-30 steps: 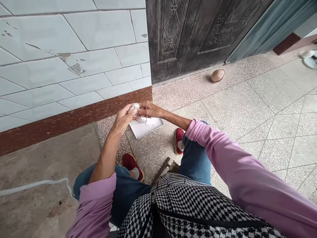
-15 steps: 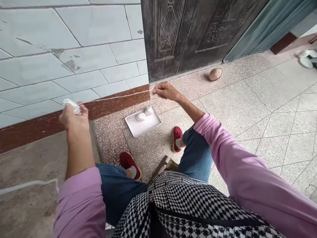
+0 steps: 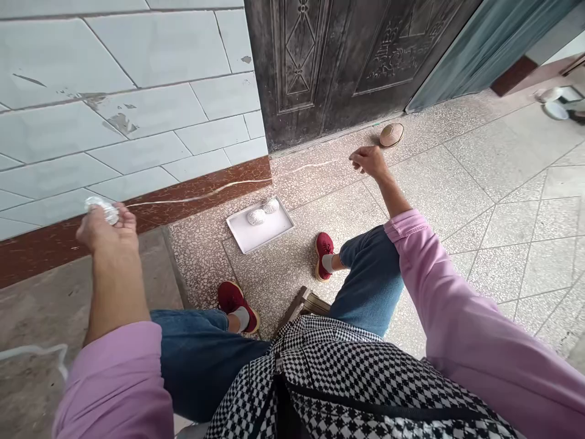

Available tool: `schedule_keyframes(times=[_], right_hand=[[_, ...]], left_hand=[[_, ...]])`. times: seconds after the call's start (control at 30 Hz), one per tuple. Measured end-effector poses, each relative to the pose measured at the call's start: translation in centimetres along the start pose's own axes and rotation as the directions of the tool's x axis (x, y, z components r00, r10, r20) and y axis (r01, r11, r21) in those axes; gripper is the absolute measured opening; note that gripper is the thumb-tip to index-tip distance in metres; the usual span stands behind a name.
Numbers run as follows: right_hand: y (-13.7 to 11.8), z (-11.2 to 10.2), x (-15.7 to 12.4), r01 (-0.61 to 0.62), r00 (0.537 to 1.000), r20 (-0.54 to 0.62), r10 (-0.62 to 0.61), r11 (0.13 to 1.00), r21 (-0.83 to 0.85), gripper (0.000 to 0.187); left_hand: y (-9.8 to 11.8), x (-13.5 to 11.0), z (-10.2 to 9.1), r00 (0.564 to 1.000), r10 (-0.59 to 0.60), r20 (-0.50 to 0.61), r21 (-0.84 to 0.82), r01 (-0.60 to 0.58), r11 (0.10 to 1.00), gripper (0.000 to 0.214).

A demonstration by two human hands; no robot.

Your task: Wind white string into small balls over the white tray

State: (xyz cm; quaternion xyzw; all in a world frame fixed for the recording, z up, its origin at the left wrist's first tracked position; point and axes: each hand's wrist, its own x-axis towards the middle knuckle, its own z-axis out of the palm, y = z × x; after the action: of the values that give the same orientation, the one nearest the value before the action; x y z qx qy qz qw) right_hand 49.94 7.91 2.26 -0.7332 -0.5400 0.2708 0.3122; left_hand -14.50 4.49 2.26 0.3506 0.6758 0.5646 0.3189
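My left hand (image 3: 109,235) is closed around a white ball of yarn (image 3: 101,209) at the left, in front of the tiled wall. From it a thin white yarn strand (image 3: 201,196) runs across to my right hand (image 3: 371,162), sagging slightly. The fingers of my right hand are pinched together at the strand's far end. Below the strand, a white rectangular tray (image 3: 269,236) lies on the floor. On it sit two more white balls of yarn, a nearer one (image 3: 256,217) and a farther one (image 3: 272,206).
A brown ball (image 3: 392,135) rests by the dark carved door (image 3: 333,67). My red shoes (image 3: 324,253) flank a low wooden stool (image 3: 301,305). Another white strand (image 3: 31,350) shows at lower left. Pale dishes (image 3: 555,110) stand at the far right.
My hands have moved farther apart, the right one well to the right and the left one to the left and slightly down. The strand between them is longer.
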Motion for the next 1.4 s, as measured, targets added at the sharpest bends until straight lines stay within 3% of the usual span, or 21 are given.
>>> schedule_keyframes(times=[0.07, 0.17, 0.23, 0.3, 0.47, 0.53, 0.63, 0.67, 0.77, 0.87, 0.93, 1.0, 1.07, 1.13, 1.17, 1.27, 1.4], right_hand=[[-0.3, 1.0, -0.3, 0.018, 0.998, 0.06, -0.01, 0.99, -0.138, 0.024], [-2.5, 4.0, -0.9, 0.212, 0.962, 0.221, -0.163, 0.952, -0.221, 0.019], [-4.9, 6.9, -1.4, 0.324, 0.907, 0.311, -0.283, 0.942, -0.089, 0.022], [-7.7, 10.1, -2.2, 0.379, 0.818, 0.416, -0.396, 0.917, 0.126, 0.023], [-13.3, 18.2, -5.0, 0.19, 0.632, 0.587, -0.506, 0.836, 0.516, 0.032], [-14.2, 20.9, -6.4, 0.125, 0.571, 0.633, -0.522, 0.818, 0.561, 0.026], [-14.3, 23.6, -8.8, 0.141, 0.477, 0.683, -0.553, 0.816, 0.561, 0.007], [-14.2, 23.9, -9.5, 0.17, 0.468, 0.684, -0.559, 0.817, 0.552, 0.007], [-13.9, 23.5, -11.3, 0.358, 0.5, 0.607, -0.617, 0.786, 0.504, 0.019], [-14.5, 21.7, -11.5, 0.513, 0.499, 0.55, -0.67, 0.74, 0.436, 0.023], [-15.1, 20.4, -10.8, 0.533, 0.53, 0.527, -0.664, 0.745, 0.402, 0.026], [-15.7, 19.1, -9.8, 0.526, 0.594, 0.497, -0.633, 0.773, 0.356, 0.027], [-16.0, 18.3, -8.9, 0.507, 0.649, 0.476, -0.594, 0.804, 0.311, 0.028], [-16.0, 18.2, -8.3, 0.494, 0.667, 0.477, -0.572, 0.819, 0.291, 0.032], [-16.0, 18.4, -8.2, 0.492, 0.662, 0.486, -0.57, 0.82, 0.292, 0.034], [-15.4, 19.7, -8.7, 0.5, 0.6, 0.552, -0.579, 0.81, 0.307, 0.038], [-14.9, 21.1, -10.2, 0.524, 0.475, 0.622, -0.623, 0.767, 0.369, 0.038]], left_hand=[[-0.1, -1.3, 2.2, 0.985, -0.156, -0.079, -0.121, 0.146, 0.982, 0.073], [-0.4, -3.7, 5.6, 0.986, -0.164, -0.011, -0.149, 0.16, 0.976, 0.049], [-0.5, -5.4, 7.6, 0.981, -0.134, 0.142, -0.198, 0.161, 0.967, 0.036], [-0.7, -6.9, 9.1, 0.961, -0.121, 0.247, -0.232, 0.18, 0.956, 0.035], [-1.0, -9.4, 11.1, 0.891, -0.083, 0.446, -0.268, 0.221, 0.938, 0.051], [-1.0, -9.7, 11.3, 0.884, -0.077, 0.461, -0.292, 0.233, 0.927, 0.051], [-0.7, -9.7, 11.5, 0.897, -0.067, 0.437, -0.299, 0.215, 0.93, 0.049], [-0.6, -9.6, 11.5, 0.909, -0.068, 0.412, -0.282, 0.198, 0.939, 0.048], [-0.4, -9.3, 11.6, 0.942, -0.07, 0.328, -0.18, 0.135, 0.974, 0.046], [-0.4, -9.5, 11.4, 0.929, -0.05, 0.366, -0.077, 0.084, 0.994, 0.043], [-0.5, -10.0, 11.1, 0.884, -0.041, 0.465, -0.015, 0.054, 0.998, 0.042], [-0.5, -10.7, 10.8, 0.807, -0.036, 0.589, 0.016, 0.033, 0.999, 0.042], [-0.4, -11.3, 10.5, 0.723, -0.01, 0.691, -0.022, 0.035, 0.999, 0.044], [-0.2, -11.7, 10.4, 0.691, 0.028, 0.722, -0.105, 0.069, 0.992, 0.049], [-0.1, -11.7, 10.4, 0.703, 0.042, 0.71, -0.148, 0.091, 0.985, 0.051], [0.1, -11.2, 10.7, 0.79, 0.052, 0.61, -0.247, 0.128, 0.96, 0.055], [-0.4, -10.1, 11.2, 0.886, 0.081, 0.457, -0.176, 0.001, 0.984, 0.049]])
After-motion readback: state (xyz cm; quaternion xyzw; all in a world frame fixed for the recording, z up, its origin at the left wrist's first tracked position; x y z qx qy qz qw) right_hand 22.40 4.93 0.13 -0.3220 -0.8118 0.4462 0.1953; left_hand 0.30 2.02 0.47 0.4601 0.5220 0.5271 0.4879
